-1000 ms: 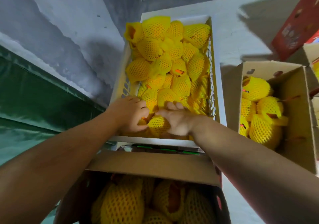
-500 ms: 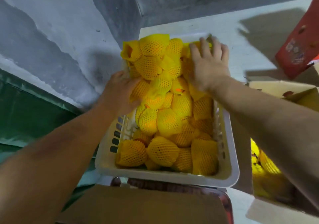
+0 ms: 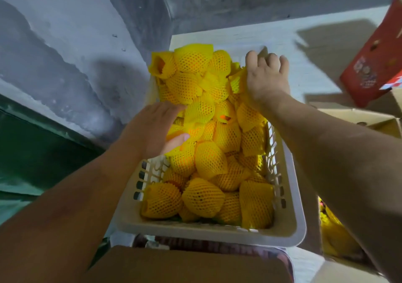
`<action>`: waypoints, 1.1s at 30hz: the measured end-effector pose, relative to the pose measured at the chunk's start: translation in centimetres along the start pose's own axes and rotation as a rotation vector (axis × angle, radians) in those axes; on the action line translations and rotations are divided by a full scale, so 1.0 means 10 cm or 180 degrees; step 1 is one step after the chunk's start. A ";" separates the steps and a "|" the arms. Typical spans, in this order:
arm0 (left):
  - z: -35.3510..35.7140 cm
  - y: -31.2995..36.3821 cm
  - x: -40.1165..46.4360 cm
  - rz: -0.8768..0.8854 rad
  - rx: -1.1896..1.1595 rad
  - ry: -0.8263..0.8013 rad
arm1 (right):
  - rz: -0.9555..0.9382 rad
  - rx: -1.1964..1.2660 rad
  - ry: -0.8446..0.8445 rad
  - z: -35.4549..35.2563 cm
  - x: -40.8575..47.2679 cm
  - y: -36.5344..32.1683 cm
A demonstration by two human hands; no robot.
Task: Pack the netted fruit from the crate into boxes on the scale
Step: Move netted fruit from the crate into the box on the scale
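The white plastic crate (image 3: 289,224) sits in front of me, piled with fruit in yellow foam nets (image 3: 208,165). My left hand (image 3: 155,128) lies palm down on the netted fruit at the crate's left side, fingers fairly straight and thumb stretched out. My right hand (image 3: 266,79) is at the crate's far right corner, fingers curled over the rim there; the rim under it is hidden. A brown cardboard box flap (image 3: 185,265) fills the bottom edge below the crate.
A second cardboard box (image 3: 356,119) with netted fruit (image 3: 332,228) stands on the right, partly behind my right forearm. A red carton (image 3: 374,65) leans at the upper right. Grey wall is to the left, with green sheeting (image 3: 32,152) lower left.
Both hands left the crate's near end for its far part. Since half a second ago, the right hand's fingers have curled at the far corner and the left hand slid onto the fruit.
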State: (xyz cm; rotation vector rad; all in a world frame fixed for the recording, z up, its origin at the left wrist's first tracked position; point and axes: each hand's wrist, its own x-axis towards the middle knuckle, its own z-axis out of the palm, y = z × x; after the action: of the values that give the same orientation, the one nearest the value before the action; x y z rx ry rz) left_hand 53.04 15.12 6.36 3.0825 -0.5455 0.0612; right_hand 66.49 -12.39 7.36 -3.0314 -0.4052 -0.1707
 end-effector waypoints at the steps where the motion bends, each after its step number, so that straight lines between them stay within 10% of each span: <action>1: 0.00 -0.01 0.01 -0.0024 0.0055 0.0010 | -0.0044 0.0044 -0.0005 0.01 -0.01 0.00; 19: 0.00 0.03 -0.07 -0.0054 -0.0530 0.0359 | 0.0059 0.2696 0.0387 -0.03 -0.20 0.17; 22: -0.05 0.32 -0.14 -0.0743 -0.1564 0.0714 | 0.0183 0.2908 0.0228 -0.06 -0.53 0.23; 29: -0.83 1.58 -0.35 -0.2594 -0.5844 -0.0550 | 0.0038 0.4658 -0.0037 -0.56 -1.48 -0.26; 33: -1.04 1.91 -0.67 -0.3002 -0.6607 0.0215 | -0.0477 0.4362 -0.0831 -0.70 -1.93 -0.54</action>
State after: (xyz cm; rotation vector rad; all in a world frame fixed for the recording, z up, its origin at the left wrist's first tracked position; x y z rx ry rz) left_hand 39.81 -0.31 16.50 1.0006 0.5972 -0.2364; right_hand 45.81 -12.79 12.36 -1.6655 -0.4776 0.3586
